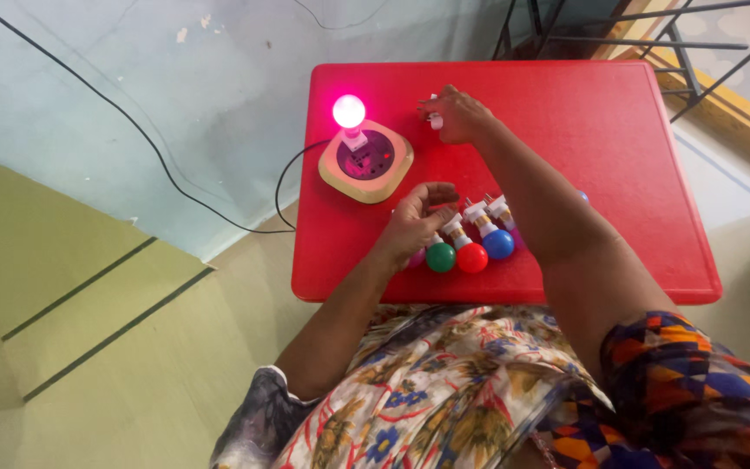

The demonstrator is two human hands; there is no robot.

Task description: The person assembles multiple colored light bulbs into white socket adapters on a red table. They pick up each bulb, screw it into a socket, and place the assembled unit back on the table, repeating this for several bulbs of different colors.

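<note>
While the lamp point(349, 111) glows | right hand point(455, 115) pinches a white cap point(435, 121) (arm outstretched) | left hand point(417, 219) curls on a bulb point(416, 257).

there's a lit pink bulb point(349, 111) plugged upright into a round socket board point(366, 161) on the red tabletop point(583, 113), black cable point(115, 104) trailing across the floor, metal railing point(653, 35) behind

A red table point(601, 113) holds a round socket box point(366, 162) with a glowing pink bulb point(349, 111), and green point(441, 257), red point(471, 258) and blue point(498, 244) bulbs in a row
</note>
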